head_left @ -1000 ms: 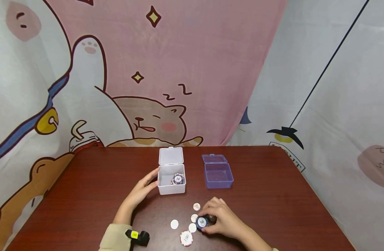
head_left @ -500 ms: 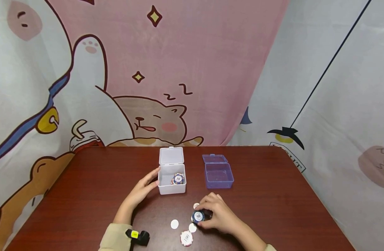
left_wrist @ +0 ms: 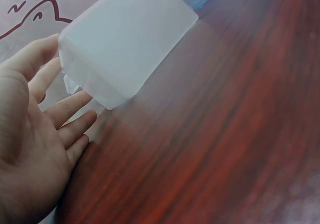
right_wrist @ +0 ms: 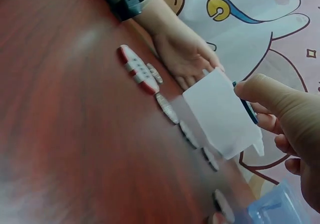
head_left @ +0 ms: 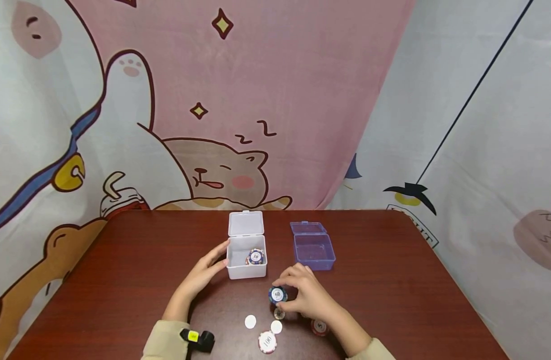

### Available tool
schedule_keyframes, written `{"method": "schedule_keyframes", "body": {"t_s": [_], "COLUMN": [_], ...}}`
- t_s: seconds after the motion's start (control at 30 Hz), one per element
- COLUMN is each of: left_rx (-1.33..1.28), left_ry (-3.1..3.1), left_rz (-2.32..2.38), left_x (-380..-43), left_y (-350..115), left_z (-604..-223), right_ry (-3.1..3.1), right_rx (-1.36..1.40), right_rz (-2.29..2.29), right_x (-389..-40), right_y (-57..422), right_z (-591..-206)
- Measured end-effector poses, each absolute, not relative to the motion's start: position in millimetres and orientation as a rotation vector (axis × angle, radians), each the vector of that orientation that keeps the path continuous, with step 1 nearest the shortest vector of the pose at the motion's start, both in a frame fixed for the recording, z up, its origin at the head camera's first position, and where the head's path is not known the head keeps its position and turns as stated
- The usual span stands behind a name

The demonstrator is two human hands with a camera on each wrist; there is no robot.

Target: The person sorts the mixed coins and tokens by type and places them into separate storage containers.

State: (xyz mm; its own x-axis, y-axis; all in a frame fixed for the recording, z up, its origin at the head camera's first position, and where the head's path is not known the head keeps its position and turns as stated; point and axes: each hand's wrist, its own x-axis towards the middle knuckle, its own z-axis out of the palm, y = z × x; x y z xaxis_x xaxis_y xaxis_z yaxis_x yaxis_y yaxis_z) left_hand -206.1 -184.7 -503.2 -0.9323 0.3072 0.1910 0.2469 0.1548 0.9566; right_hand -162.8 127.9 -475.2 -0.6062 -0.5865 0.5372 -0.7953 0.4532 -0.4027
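My right hand pinches a blue poker chip marked 50 between thumb and fingers, raised above the table in front of the white box. In the right wrist view this chip appears edge-on. My left hand touches the left side of the open white plastic box with fairly straight fingers. Inside that box lies a blue-and-white chip marked 10, over another partly hidden chip. A small patterned disc lies just below the held chip.
A translucent blue-purple box with its lid up stands right of the white box. On the table lie a white-and-red 100 chip, a red 5 chip, and two small white discs, one left and another disc nearer the middle.
My right hand has lifted the blue 50 chip and carried it away from me and slightly left. The red 5 chip has come into view. My left hand stays on the white box.
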Motion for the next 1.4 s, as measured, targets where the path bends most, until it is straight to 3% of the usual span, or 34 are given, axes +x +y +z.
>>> {"method": "schedule_keyframes", "body": {"t_s": [0.4, 0.73, 1.4], "left_rx": [0.587, 0.557, 0.572], "left_ry": [2.330, 2.340, 2.343], "left_rz": [1.925, 1.941, 1.937], "left_x": [-195.9, -207.2, -207.8], "left_y": [-179.8, -185.7, -185.9], "left_z": [-478.5, -505.5, -506.4], "right_ry": [-2.391, -2.375, -2.459], "right_rx": [1.146, 1.136, 1.061], "right_rz": [0.941, 0.943, 0.982], "right_x": [-178.7, -194.6, -226.5], "right_y": [114.5, 104.1, 82.4], "right_z": [-457.9, -446.2, -444.8]}}
